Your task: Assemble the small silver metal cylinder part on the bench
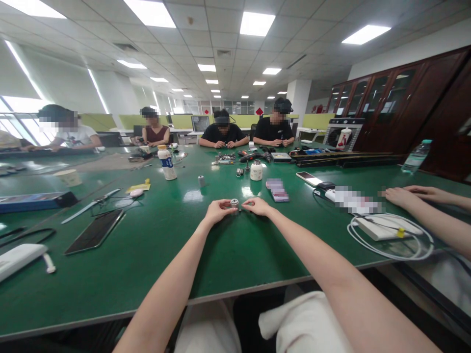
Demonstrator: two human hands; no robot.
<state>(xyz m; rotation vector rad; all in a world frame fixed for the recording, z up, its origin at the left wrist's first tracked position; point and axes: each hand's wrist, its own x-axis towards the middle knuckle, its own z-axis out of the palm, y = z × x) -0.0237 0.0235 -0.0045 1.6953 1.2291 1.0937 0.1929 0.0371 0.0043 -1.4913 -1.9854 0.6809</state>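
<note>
Both my hands rest low over the middle of the green table (pixel 235 255). My left hand (pixel 218 212) has its fingers closed round a small silver cylindrical part (pixel 234 202) with a dark centre. Just to the right, my right hand (pixel 258 206) has its thumb and fingertips pinched together; whatever they hold is too small to make out. A tiny dark piece (pixel 240 211) lies between the two hands. Farther back on the left stands a small metal cylinder (pixel 200 181). A round white jar (pixel 256 170) is beyond my hands.
A phone (pixel 95 230) and a blue box (pixel 37 201) lie left. Ahead are a bottle (pixel 167 163), a pink packet (pixel 277 190) and a circuit board (pixel 224 159). Right are a white phone (pixel 309 178), coiled cable (pixel 429 240) and another person's hands (pixel 401 196). People sit opposite.
</note>
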